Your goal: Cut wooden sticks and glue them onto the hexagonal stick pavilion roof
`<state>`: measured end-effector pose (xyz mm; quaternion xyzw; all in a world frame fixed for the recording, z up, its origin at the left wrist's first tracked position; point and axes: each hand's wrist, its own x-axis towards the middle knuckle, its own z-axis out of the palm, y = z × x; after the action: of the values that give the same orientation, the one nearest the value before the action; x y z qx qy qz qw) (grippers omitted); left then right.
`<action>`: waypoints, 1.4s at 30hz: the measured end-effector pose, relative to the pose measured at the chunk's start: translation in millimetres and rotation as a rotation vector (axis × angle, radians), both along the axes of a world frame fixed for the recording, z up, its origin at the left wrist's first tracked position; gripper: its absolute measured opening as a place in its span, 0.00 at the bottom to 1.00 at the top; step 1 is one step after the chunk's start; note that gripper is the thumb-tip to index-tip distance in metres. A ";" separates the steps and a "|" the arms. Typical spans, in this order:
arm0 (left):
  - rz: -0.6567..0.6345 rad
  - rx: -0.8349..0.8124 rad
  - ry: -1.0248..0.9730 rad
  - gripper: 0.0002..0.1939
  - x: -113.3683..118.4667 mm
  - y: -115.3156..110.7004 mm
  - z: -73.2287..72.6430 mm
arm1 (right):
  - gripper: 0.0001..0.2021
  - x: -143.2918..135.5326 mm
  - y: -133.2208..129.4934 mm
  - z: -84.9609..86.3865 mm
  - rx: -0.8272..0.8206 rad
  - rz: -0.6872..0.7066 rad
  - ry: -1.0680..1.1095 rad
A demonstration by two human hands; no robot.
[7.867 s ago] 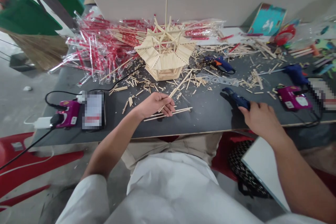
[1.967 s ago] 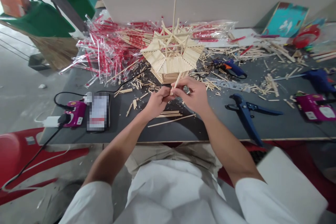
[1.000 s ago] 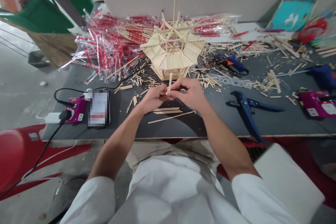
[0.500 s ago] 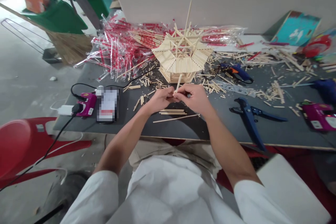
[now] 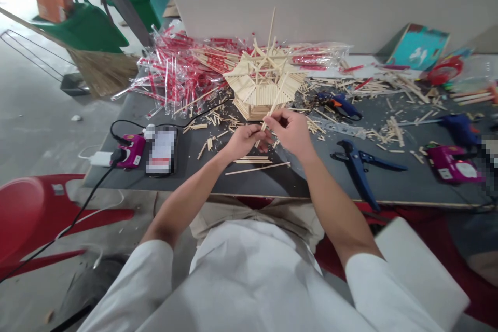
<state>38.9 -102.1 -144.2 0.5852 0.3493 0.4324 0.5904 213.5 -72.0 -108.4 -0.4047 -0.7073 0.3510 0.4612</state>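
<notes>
Thin wooden sticks (image 5: 275, 102) slant up between my two hands, in front of a small hexagonal stick model (image 5: 264, 83) with a slatted roof. My left hand (image 5: 246, 141) is closed around their lower part. Higher up, my right hand (image 5: 288, 128) pinches the sticks between thumb and fingers. How many sticks are held cannot be made out. Just below the hands, several loose sticks (image 5: 252, 161) lie on the dark table (image 5: 202, 184).
Blue cutters (image 5: 358, 168) and a blue glue gun (image 5: 342, 105) lie to the right. A phone (image 5: 161, 151) and a magenta power block (image 5: 132, 151) sit left. Red-and-clear wrappers (image 5: 187, 67) pile up behind. Stick offcuts are scattered around the model.
My right hand has risen slightly and moved a little away from my left. More length of stick now shows between and above the hands. The view has shifted slightly.
</notes>
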 end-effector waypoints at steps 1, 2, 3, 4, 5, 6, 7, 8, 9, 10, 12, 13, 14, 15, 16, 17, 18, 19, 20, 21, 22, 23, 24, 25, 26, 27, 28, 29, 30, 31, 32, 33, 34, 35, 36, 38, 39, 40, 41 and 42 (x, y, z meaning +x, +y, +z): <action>0.010 -0.014 0.020 0.22 0.4 -0.4 -1.4 | 0.15 1.9 -2.7 -0.9 -0.005 -0.009 -0.032; 0.011 -0.033 0.045 0.20 0.2 -0.9 -2.6 | 0.15 5.7 -6.5 -1.5 -0.004 -0.005 -0.077; 0.006 -0.056 0.073 0.18 -0.4 -1.7 -3.4 | 0.14 11.8 -11.5 -1.7 0.006 0.009 -0.143; 0.000 -0.077 0.097 0.16 -1.3 -2.7 -3.7 | 0.15 20.5 -17.7 -1.6 0.026 0.025 -0.225; -0.002 -0.096 0.113 0.15 -2.3 -3.7 -3.6 | 0.19 32.1 -25.1 -1.4 0.053 0.039 -0.316; -0.005 -0.112 0.123 0.15 -3.2 -4.7 -3.1 | 0.26 46.6 -33.6 -1.4 0.091 0.040 -0.428; -0.008 -0.129 0.130 0.15 -4.0 -5.8 -2.2 | 0.31 63.8 -42.8 -2.0 0.132 0.001 -0.516; -0.013 -0.146 0.136 0.15 -4.4 -6.7 -1.0 | 0.30 83.4 -52.3 -3.5 0.155 -0.055 -0.583; -0.020 -0.166 0.142 0.15 -4.4 -7.5 0.3 | 0.29 105.0 -61.7 -6.3 0.175 -0.143 -0.635; -0.027 -0.190 0.150 0.15 -4.1 -8.0 1.6 | 0.29 127.6 -70.6 -10.4 0.181 -0.237 -0.694; -0.038 -0.250 0.156 0.14 -2.9 -8.3 4.0 | 0.39 172.4 -86.0 -22.8 0.142 -0.375 -0.869; -0.041 -0.283 0.157 0.14 -2.2 -8.1 5.2 | 0.48 192.6 -92.5 -30.8 0.096 -0.421 -0.977; -0.042 -0.314 0.160 0.14 -1.8 -7.5 6.2 | 0.55 210.2 -98.1 -39.6 0.040 -0.469 -1.058; -0.041 -0.344 0.162 0.13 -1.8 -6.9 7.2 | 0.58 224.7 -103.0 -48.6 -0.014 -0.482 -1.113; -0.041 -0.367 0.164 0.13 -2.2 -6.2 8.1 | 0.58 235.8 -107.1 -57.3 -0.049 -0.490 -1.142; -0.045 -0.383 0.165 0.13 -3.2 -5.7 8.9 | 0.57 243.8 -110.4 -64.8 -0.067 -0.506 -1.152; -0.060 -0.392 0.166 0.14 -4.6 -5.4 9.8 | 0.56 249.1 -112.9 -70.8 -0.077 -0.510 -1.154; -0.083 -0.395 0.167 0.15 -6.4 -5.6 10.7 | 0.55 252.5 -114.5 -75.0 -0.077 -0.514 -1.153; -0.115 -0.393 0.171 0.16 -8.3 -6.2 11.7 | 0.55 254.4 -115.3 -77.4 -0.073 -0.515 -1.157; -0.153 -0.386 0.179 0.18 -10.2 -7.3 13.0 | 0.55 255.5 -115.5 -78.1 -0.068 -0.507 -1.167; -0.193 -0.377 0.190 0.19 -11.8 -8.7 14.4 | 0.55 256.1 -115.3 -77.7 -0.057 -0.496 -1.183; -0.231 -0.368 0.203 0.20 -13.0 -10.3 16.1 | 0.55 256.3 -114.7 -76.3 -0.040 -0.486 -1.200; -0.265 -0.361 0.214 0.21 -13.7 -12.0 18.0 | 0.55 256.1 -113.9 -74.5 -0.014 -0.478 -1.217; -0.294 -0.357 0.223 0.21 -13.9 -13.7 19.9 | 0.54 255.4 -113.0 -72.4 0.016 -0.476 -1.234; -0.317 -0.356 0.231 0.21 -13.8 -15.2 21.7 | 0.52 254.2 -111.9 -70.4 0.044 -0.484 -1.252; -0.332 -0.358 0.236 0.21 -13.5 -16.4 23.3 | 0.50 252.4 -110.7 -68.3 0.065 -0.498 -1.271; -0.342 -0.360 0.239 0.21 -13.1 -17.2 24.5 | 0.48 250.1 -109.4 -66.1 0.074 -0.509 -1.294; -0.347 -0.360 0.243 0.21 -12.8 -17.7 25.2 | 0.46 247.4 -107.9 -63.9 0.072 -0.515 -1.324; -0.350 -0.359 0.247 0.21 -12.6 -17.8 25.3 | 0.44 244.4 -106.2 -61.3 0.060 -0.513 -1.358; -0.351 -0.355 0.252 0.21 -12.4 -17.6 24.7 | 0.42 241.4 -104.4 -58.3 0.042 -0.509 -1.391; -0.347 -0.352 0.260 0.22 -12.3 -17.2 23.6 | 0.41 238.5 -102.6 -54.7 0.018 -0.503 -1.422; -0.338 -0.350 0.270 0.22 -12.2 -16.8 22.1 | 0.40 235.5 -100.8 -50.3 -0.011 -0.502 -1.446; -0.326 -0.347 0.284 0.22 -12.0 -16.2 20.4 | 0.38 232.6 -99.0 -45.0 -0.050 -0.500 -1.456; -0.315 -0.345 0.300 0.22 -11.7 -15.8 18.7 | 0.36 229.4 -97.4 -38.8 -0.099 -0.493 -1.447; -0.309 -0.343 0.314 0.22 -11.3 -15.4 17.4 | 0.34 225.7 -95.9 -31.8 -0.172 -0.467 -1.420; -0.309 -0.339 0.329 0.21 -10.6 -15.2 16.4 | 0.29 215.4 -93.7 -16.3 -0.382 -0.348 -1.272; -0.313 -0.336 0.332 0.21 -10.3 -15.2 16.8 | 0.27 208.1 -92.9 -8.4 -0.508 -0.260 -1.158; -0.312 -0.333 0.333 0.21 -10.1 -15.4 17.8 | 0.25 199.1 -92.1 -0.9 -0.616 -0.172 -1.019; -0.308 -0.330 0.332 0.21 -10.1 -15.6 19.1 | 0.24 188.6 -91.2 6.0 -0.674 -0.105 -0.907; -0.302 -0.330 0.332 0.22 -10.2 -15.8 20.6 | 0.23 176.7 -90.2 12.0 -0.691 -0.048 -0.854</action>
<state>28.7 -117.9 -123.6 0.5896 0.4159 0.1751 0.6699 390.2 -162.2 -96.4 -0.6551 -0.6657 0.3567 -0.0188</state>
